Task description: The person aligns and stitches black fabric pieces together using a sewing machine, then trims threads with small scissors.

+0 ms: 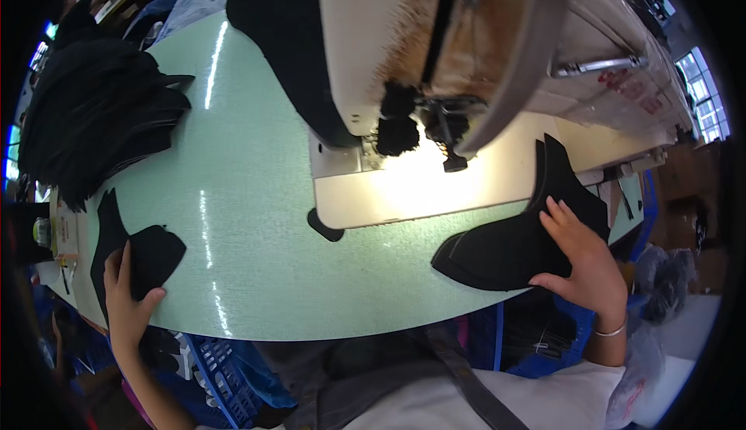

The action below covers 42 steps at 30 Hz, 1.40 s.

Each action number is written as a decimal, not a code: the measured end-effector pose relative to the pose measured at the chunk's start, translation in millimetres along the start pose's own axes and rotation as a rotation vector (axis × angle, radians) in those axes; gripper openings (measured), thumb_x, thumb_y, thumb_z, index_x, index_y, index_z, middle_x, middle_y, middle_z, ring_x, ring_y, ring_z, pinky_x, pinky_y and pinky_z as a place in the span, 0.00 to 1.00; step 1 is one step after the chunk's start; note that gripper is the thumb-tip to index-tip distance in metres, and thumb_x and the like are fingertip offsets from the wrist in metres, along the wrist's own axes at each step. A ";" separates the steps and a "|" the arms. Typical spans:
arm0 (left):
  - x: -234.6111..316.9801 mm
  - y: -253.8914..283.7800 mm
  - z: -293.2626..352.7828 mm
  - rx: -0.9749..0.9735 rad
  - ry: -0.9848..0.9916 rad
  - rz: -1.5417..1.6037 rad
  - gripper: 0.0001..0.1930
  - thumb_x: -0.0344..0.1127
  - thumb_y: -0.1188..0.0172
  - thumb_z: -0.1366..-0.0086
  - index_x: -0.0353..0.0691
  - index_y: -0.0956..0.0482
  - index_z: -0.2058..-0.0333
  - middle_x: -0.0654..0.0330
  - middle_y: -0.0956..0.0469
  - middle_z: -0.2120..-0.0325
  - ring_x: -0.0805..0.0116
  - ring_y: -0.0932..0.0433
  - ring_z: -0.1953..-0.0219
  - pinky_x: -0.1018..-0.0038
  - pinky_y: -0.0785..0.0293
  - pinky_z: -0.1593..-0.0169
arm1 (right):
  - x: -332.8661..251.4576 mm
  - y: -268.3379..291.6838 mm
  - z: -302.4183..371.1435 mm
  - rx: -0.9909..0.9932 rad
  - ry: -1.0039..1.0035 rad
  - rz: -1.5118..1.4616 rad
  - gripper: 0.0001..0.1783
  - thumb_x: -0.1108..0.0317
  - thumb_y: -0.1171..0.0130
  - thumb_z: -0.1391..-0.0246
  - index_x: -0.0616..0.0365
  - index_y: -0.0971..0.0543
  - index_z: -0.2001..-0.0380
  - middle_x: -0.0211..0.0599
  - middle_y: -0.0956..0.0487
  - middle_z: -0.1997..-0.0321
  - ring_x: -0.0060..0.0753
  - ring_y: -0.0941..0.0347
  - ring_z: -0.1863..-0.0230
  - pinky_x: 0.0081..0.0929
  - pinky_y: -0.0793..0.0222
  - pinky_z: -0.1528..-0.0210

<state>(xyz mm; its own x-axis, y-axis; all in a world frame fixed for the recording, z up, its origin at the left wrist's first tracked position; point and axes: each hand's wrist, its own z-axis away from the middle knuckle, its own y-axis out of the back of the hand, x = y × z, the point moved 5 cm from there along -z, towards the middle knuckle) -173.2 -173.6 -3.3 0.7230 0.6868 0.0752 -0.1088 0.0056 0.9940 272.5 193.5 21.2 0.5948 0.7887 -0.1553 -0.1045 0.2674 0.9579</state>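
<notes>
At the table's left edge, my left hand [130, 298] rests on a curved black fabric piece [155, 251], fingers stretched and thumb apart. On the right, my right hand [589, 263] lies flat with spread fingers over black fabric pieces [497, 253], which look layered. Between the hands stands a sewing machine [458, 65], its lamp lighting the bed [388, 201]. A long black fabric piece [287, 49] runs from the back to beside the needle area. Dark fuzzy clumps hide part of the needle.
A tall stack of black fabric pieces [101, 104] sits at the far left of the pale green table [249, 275]. Below the front edge are blue plastic baskets [221, 376]. Clear plastic bags [660, 290] hang at the right. A small black tab [325, 226] shows at the machine bed's corner.
</notes>
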 end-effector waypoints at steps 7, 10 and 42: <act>-12.6 -11.1 11.0 0.255 -0.175 -0.176 0.37 0.59 0.43 0.41 0.35 0.30 0.41 0.43 0.30 0.47 0.43 0.29 0.46 0.57 0.33 0.44 | 2.6 -29.6 23.7 0.269 0.167 0.169 0.39 0.62 0.28 0.63 0.65 0.27 0.45 0.53 0.29 0.38 0.53 0.32 0.37 0.39 0.30 0.43; -7.0 -7.4 9.0 0.234 -0.234 -0.204 0.35 0.52 0.37 0.43 0.33 0.29 0.43 0.44 0.28 0.48 0.44 0.27 0.48 0.59 0.31 0.45 | 3.5 -28.8 23.9 0.283 0.165 0.166 0.38 0.71 0.31 0.67 0.66 0.27 0.46 0.53 0.28 0.39 0.51 0.30 0.38 0.38 0.29 0.44; -52.8 -0.4 -7.8 0.210 0.099 0.265 0.31 0.26 0.55 0.48 0.36 0.29 0.42 0.45 0.32 0.41 0.46 0.33 0.40 0.61 0.46 0.32 | -109.4 13.9 -103.3 0.106 0.645 0.174 0.23 0.72 0.44 0.57 0.61 0.25 0.53 0.39 0.28 0.66 0.38 0.26 0.69 0.37 0.27 0.60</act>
<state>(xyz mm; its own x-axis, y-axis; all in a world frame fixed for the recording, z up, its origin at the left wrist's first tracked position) -216.7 -204.1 -8.4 0.6175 0.7117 0.3348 -0.1338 -0.3243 0.9364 123.6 168.1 26.6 -0.0219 0.9967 -0.0778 -0.0574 0.0765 0.9954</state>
